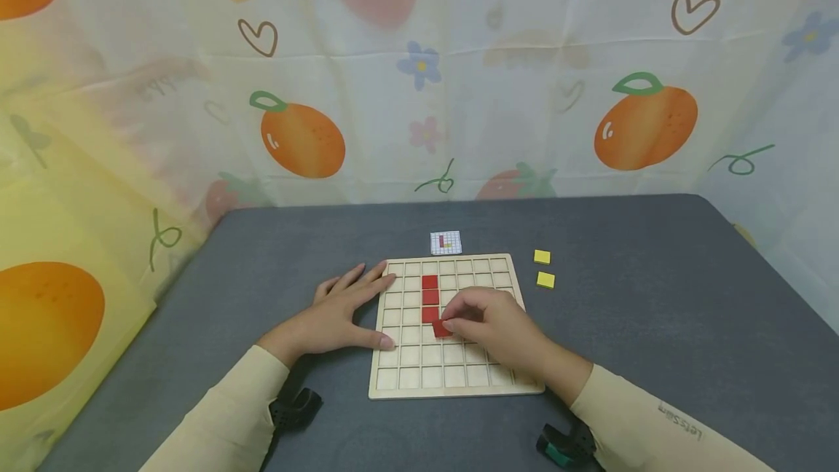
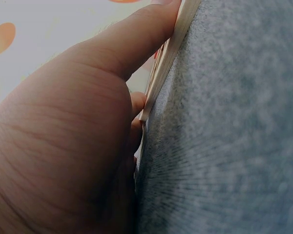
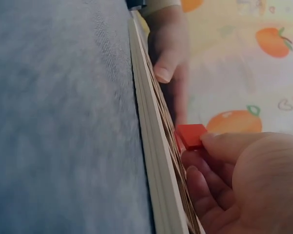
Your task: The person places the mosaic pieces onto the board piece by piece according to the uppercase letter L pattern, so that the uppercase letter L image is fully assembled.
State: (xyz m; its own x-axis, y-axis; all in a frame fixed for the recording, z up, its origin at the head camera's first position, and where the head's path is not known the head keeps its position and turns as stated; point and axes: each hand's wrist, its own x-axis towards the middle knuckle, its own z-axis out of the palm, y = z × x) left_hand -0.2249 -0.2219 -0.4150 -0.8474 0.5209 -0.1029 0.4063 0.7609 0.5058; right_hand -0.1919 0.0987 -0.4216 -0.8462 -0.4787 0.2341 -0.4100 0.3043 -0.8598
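A wooden grid board (image 1: pixel 452 390) lies flat on the grey table. Three red square tiles (image 1: pixel 430 297) sit in a column of its cells. Between thumb and fingertips my right hand (image 1: pixel 501 328) pinches another red tile (image 1: pixel 440 329), tilted just below that column; the right wrist view shows this red tile (image 3: pixel 191 136) at the fingertips too. My left hand (image 1: pixel 337 315) rests at the board's left edge with spread fingers, its thumb on the rim. In the left wrist view the left hand (image 2: pixel 73 117) touches the board's edge (image 2: pixel 167 63).
Two yellow tiles (image 1: pixel 542 269) lie to the right of the board's far corner. Behind the board is a small printed grid card (image 1: pixel 446 242) with coloured cells. A fruit-patterned cloth (image 1: pixel 459 93) hangs beyond the table (image 1: pixel 655 275).
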